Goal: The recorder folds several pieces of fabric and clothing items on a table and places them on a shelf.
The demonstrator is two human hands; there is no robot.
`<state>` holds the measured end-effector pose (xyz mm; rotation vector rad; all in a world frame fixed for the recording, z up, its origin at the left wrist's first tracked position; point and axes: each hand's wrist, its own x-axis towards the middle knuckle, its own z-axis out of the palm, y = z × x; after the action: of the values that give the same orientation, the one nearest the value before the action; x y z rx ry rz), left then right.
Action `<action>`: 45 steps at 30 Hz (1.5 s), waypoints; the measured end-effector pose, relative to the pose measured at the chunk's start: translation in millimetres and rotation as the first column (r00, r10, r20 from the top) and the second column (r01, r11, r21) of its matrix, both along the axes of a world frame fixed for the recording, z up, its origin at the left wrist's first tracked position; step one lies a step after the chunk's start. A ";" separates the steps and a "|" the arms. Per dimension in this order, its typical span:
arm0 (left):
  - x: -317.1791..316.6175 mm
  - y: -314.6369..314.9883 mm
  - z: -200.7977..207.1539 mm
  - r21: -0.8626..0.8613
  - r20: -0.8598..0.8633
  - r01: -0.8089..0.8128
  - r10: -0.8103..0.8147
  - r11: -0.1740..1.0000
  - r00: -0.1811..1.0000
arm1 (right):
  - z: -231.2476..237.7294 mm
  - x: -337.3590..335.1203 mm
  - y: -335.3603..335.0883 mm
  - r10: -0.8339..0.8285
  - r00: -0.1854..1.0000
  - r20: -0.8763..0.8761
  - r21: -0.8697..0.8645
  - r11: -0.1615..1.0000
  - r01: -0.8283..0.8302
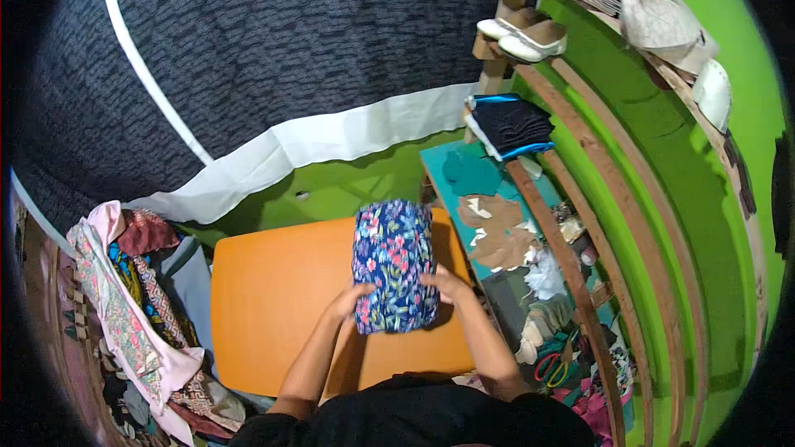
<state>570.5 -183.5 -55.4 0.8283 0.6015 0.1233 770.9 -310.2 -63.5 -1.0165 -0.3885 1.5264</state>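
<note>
A rolled or folded bundle of dark blue floral fabric (393,261) is held up between my two hands over the orange tabletop (277,298). My left hand (352,302) grips the bundle's left side low down, its thumb on the near face. On the opposite side, my right hand (447,284) clasps it the same way, thumb on top. The fingers behind the bundle are hidden on both sides. Pink and blue flowers with pale leaves cover the cloth.
Draped fabrics (137,306) hang at the table's left. Wooden shelf rails (613,157) run along the green wall at right, with white shoes (526,40) and a folded dark cloth stack (512,124). Below lie scissors (553,367) among scraps. A dark curtain (315,41) spans the back.
</note>
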 end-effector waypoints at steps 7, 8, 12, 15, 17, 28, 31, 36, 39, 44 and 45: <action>189.4 43.2 56.0 0.281 0.207 0.036 -0.097 0.959 0.973 | 70.0 162.4 40.2 -0.382 0.824 0.417 0.155 0.924 0.350; 209.1 55.1 63.0 0.230 0.234 0.046 -0.101 0.972 0.967 | 82.7 179.0 53.7 -0.423 0.823 0.380 0.228 0.905 0.360; 276.2 82.1 75.9 0.060 0.356 -0.021 -0.002 0.998 0.934 | 125.5 234.4 83.9 -0.564 0.759 0.324 0.254 0.825 0.505; 326.1 71.4 80.7 -0.048 0.400 -0.064 0.078 0.997 0.913 | 114.9 298.8 93.2 -0.697 0.700 0.157 0.402 0.692 0.599; 354.5 74.2 71.2 0.000 0.428 0.037 -0.033 0.999 0.903 | 103.3 327.7 105.2 -0.870 0.472 0.143 0.513 0.473 0.716; 420.8 60.5 77.4 0.505 0.054 0.070 -0.112 0.860 0.992 | 34.2 365.5 104.4 -0.862 0.288 0.416 0.169 0.385 0.907; 440.2 60.5 49.7 0.522 0.239 -0.131 0.003 0.843 0.971 | 42.9 361.4 111.4 -0.908 0.229 0.351 0.200 0.312 0.929; 447.8 84.4 35.4 0.710 0.425 -0.377 0.066 0.595 0.903 | 62.6 354.4 112.2 -0.966 0.234 0.109 0.398 0.258 0.880; 438.0 81.9 25.6 0.732 0.364 -0.327 0.062 0.598 0.929 | 31.6 368.6 106.9 -0.906 0.290 0.307 0.304 0.382 0.873; 380.7 76.3 30.3 0.563 0.141 -0.086 0.007 0.822 0.990 | 55.2 331.0 111.0 -0.734 0.275 0.621 0.178 0.473 0.863; 375.5 65.9 37.9 0.530 0.117 -0.019 -0.051 0.848 0.992 | 49.6 330.2 102.1 -0.735 0.261 0.626 0.185 0.465 0.866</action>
<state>946.0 -117.6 -17.6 1.3547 0.4406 0.3369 1101.2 -208.0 -13.9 -1.5728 -0.0961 0.1937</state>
